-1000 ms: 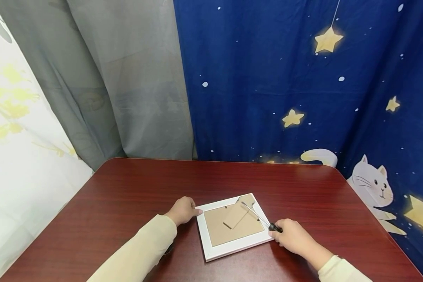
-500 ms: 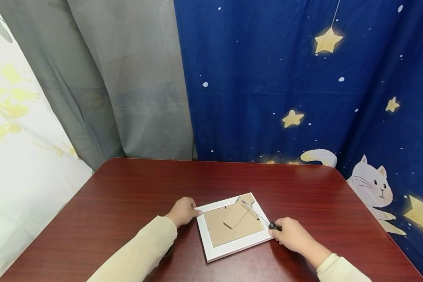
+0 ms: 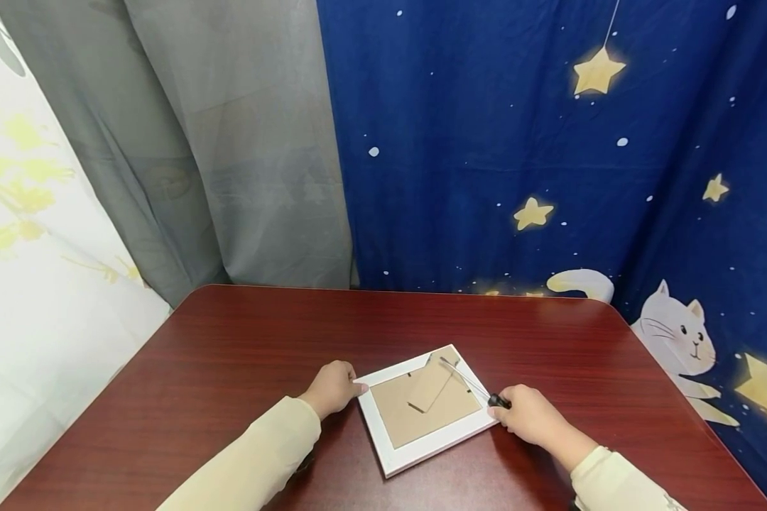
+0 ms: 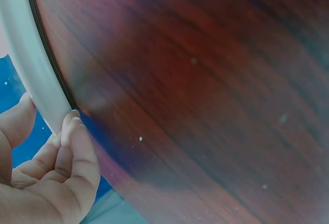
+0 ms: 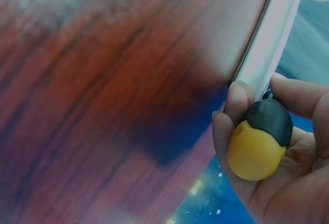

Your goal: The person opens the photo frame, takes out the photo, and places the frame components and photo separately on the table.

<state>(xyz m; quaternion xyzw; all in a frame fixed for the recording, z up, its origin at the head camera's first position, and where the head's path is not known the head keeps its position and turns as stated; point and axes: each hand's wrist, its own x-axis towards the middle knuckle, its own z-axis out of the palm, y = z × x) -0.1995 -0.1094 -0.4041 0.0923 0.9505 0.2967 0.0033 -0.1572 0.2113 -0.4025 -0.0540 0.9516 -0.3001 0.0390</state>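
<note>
A white picture frame point(image 3: 434, 441), back side up, is at the front middle of the table, showing its tan backing board point(image 3: 403, 424) and fold-out stand point(image 3: 430, 387). My left hand point(image 3: 332, 388) pinches its left corner between thumb and fingers; the left wrist view shows the white frame edge point(image 4: 32, 44) in that pinch. At the frame's right corner, my right hand point(image 3: 532, 415) holds a screwdriver point(image 3: 500, 402) whose shaft lies over the backing. The right wrist view shows its yellow-and-black handle point(image 5: 259, 149) in the palm, while thumb and fingertips touch the frame edge.
The dark red wooden table point(image 3: 262, 333) reaches back to a grey curtain point(image 3: 262, 177) and a blue star-print curtain point(image 3: 447, 177). A white cloth point(image 3: 51, 312) hangs along the left side. Small dark tabs point(image 3: 469, 390) sit along the backing's rim.
The frame has turned slightly counterclockwise, its right corner shifting away from me and its near corner to the right. My right hand moved a little farther back with it; the left stayed nearly still.
</note>
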